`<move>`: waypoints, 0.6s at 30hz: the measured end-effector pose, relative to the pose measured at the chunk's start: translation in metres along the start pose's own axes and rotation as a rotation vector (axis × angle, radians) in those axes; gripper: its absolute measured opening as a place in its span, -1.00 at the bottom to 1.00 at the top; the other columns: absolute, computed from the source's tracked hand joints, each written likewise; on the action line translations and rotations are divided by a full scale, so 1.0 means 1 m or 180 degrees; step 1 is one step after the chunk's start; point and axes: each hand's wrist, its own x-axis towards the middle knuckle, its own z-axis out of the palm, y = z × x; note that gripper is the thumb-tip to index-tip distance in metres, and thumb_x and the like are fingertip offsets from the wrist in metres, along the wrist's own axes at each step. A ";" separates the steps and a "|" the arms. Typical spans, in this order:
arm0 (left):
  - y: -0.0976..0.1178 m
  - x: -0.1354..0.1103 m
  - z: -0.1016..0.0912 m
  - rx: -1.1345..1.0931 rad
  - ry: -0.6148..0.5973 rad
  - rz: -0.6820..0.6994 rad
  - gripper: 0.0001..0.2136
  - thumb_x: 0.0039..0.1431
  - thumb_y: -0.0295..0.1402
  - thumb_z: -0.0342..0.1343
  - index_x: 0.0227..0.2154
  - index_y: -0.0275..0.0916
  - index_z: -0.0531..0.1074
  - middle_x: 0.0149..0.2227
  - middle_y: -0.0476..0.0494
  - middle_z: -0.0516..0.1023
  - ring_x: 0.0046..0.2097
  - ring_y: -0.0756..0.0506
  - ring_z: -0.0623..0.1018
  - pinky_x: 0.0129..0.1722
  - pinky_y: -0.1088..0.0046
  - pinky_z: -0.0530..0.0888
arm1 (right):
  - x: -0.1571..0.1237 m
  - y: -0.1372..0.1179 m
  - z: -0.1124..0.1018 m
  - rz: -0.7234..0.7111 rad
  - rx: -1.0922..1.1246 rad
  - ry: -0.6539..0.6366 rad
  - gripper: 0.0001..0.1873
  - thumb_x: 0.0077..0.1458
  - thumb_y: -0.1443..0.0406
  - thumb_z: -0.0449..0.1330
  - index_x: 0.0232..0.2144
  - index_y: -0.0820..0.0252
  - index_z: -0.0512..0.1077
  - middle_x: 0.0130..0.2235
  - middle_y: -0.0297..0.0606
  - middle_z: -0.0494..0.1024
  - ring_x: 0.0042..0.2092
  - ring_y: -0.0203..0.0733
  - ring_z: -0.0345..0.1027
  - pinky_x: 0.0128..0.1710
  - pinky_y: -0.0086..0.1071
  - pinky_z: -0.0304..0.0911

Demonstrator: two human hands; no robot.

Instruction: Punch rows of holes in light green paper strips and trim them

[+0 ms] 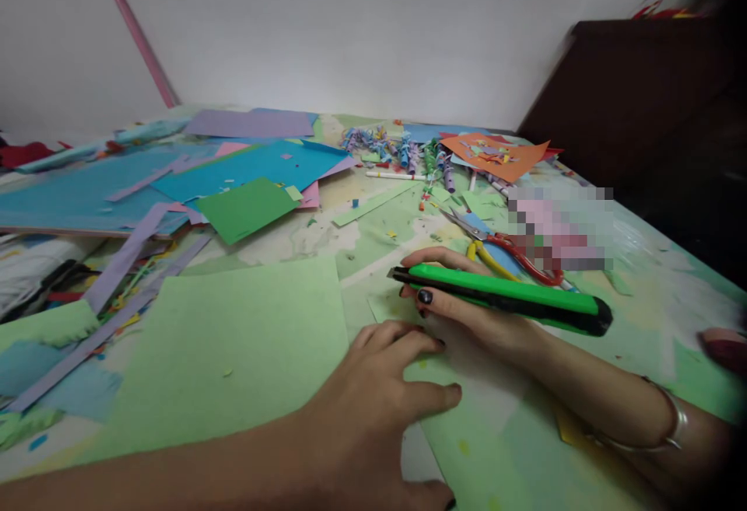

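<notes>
A green and black utility knife (507, 289) lies across my right hand (467, 313), with the thumb and fingers closed on it. Its dark tip points left, over the table. My left hand (379, 386) reaches in from the lower left, palm down with spread fingers, and grips nothing. Its fingertips come close to the right hand but stay below it. Left of my left hand is a light green paper sheet (245, 340), partly covered by the forearm. Beyond the knife, scissors with red handles (525, 256) and a tool with yellow handles (493, 260) lie together.
Blue paper (250, 169) and a darker green piece (248, 208) lie at the back left. Purple strips (125, 262) and scraps clutter the left side. Curled paper pieces (408, 153) and an orange sheet (496, 155) sit near the wall. A dark cabinet (636, 91) stands right.
</notes>
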 end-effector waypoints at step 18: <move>-0.004 -0.007 0.027 0.1182 0.0937 0.0721 -0.51 0.10 -0.06 0.14 -0.09 -0.43 0.45 -0.03 -0.41 0.52 0.03 -0.35 0.49 0.02 0.04 0.45 | 0.024 -0.001 -0.006 0.0157 -0.1286 -0.0431 -0.82 -0.05 0.43 0.15 -0.34 0.26 0.49 -0.41 -0.31 0.55 -0.37 -0.31 0.42 -0.40 -0.52 0.31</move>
